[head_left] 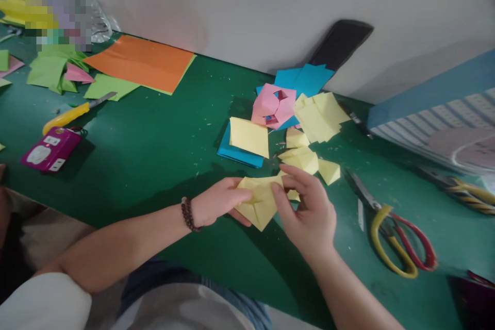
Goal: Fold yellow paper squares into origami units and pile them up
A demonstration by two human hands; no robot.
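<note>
A creased sheet of pale yellow paper [260, 201] is held between my two hands above the green table. My left hand [222, 200], with a dark bead bracelet on the wrist, pinches its left side, thumb on top. At its upper right corner, my right hand [309, 211] grips the paper between thumb and fingers. Just beyond lie several folded yellow paper pieces [299, 159], partly behind my right hand. A stack of blue paper [240, 152] with a yellow sheet [249, 136] on top sits ahead of my hands. Behind it stands a pink folded-paper ball [274, 105].
Scissors [398, 237] with red and yellow handles and pliers [460, 188] lie right. A blue-edged box [433, 108] and a black phone-like slab [342, 44] stand against the wall. Leftward are a yellow cutter knife [69, 115], a purple box [52, 149] and orange paper [143, 62].
</note>
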